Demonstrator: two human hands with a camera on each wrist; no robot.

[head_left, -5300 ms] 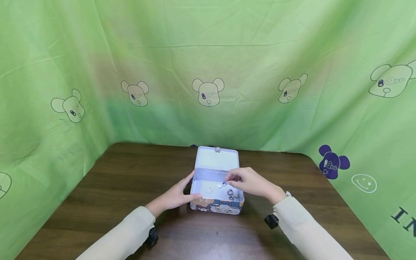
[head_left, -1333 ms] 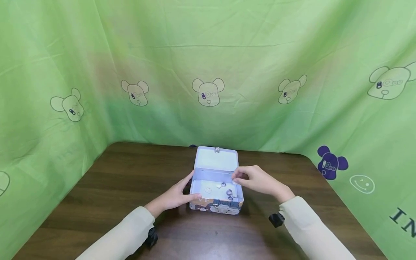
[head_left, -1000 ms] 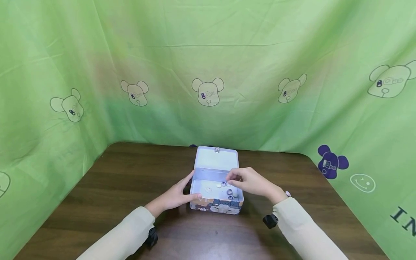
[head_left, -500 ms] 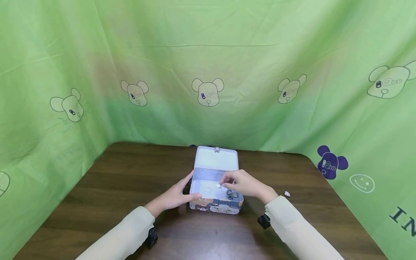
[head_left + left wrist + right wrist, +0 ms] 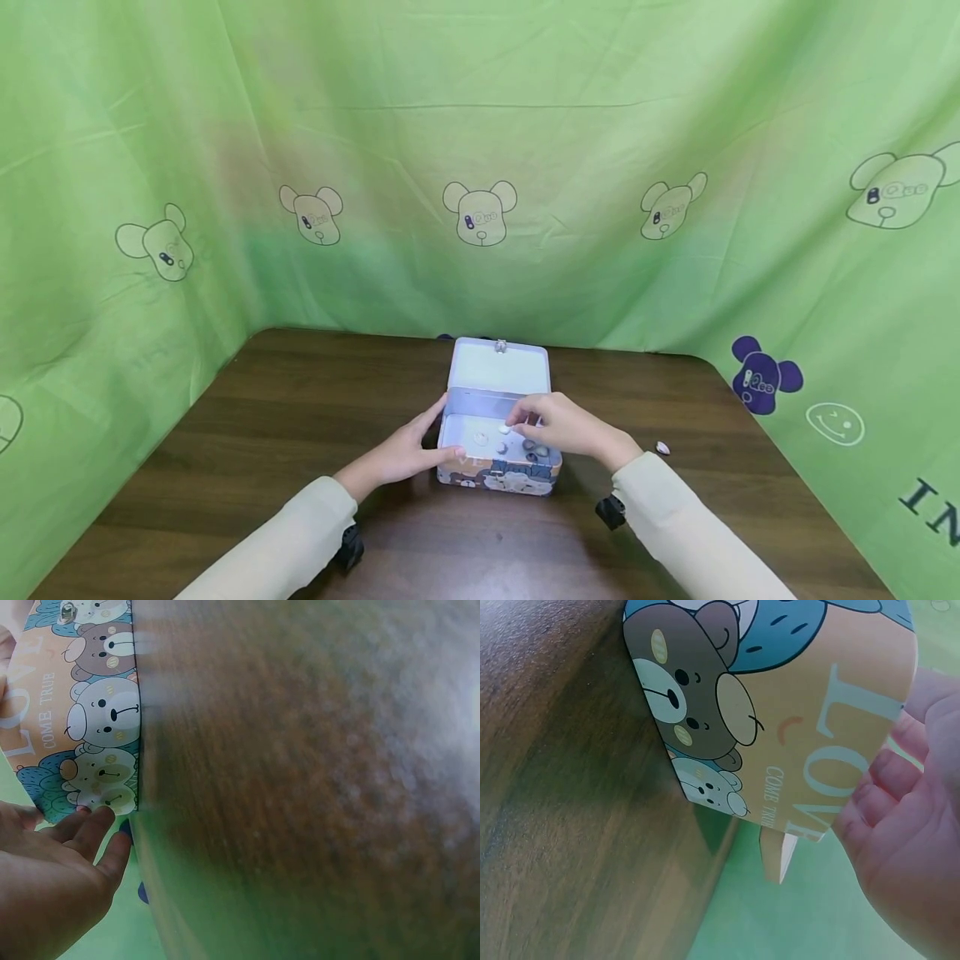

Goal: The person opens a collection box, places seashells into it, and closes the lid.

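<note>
A tin box [image 5: 498,478] printed with cartoon bears stands on the table, its white lid [image 5: 501,367] tipped back. My left hand [image 5: 399,454] spans the box's left side, thumb over the front rim and index finger at the back corner. In the left wrist view its other fingers [image 5: 96,831] touch the printed side. Over the box interior, my right hand [image 5: 562,425] brings thumb and index finger together on a small white piece [image 5: 505,430]. A pale disc [image 5: 481,437], a small dark round piece [image 5: 501,448] and ring-like pieces [image 5: 529,447] lie on the box floor.
A small shiny pale piece [image 5: 662,447] lies on the dark wooden table [image 5: 337,383], right of the box. Green cloth [image 5: 480,283] with bear prints hangs behind and beside the table.
My right hand has moved left across the box from its right edge. A small dark round piece has shifted from near the fingertips toward the front. My left hand stays still.
</note>
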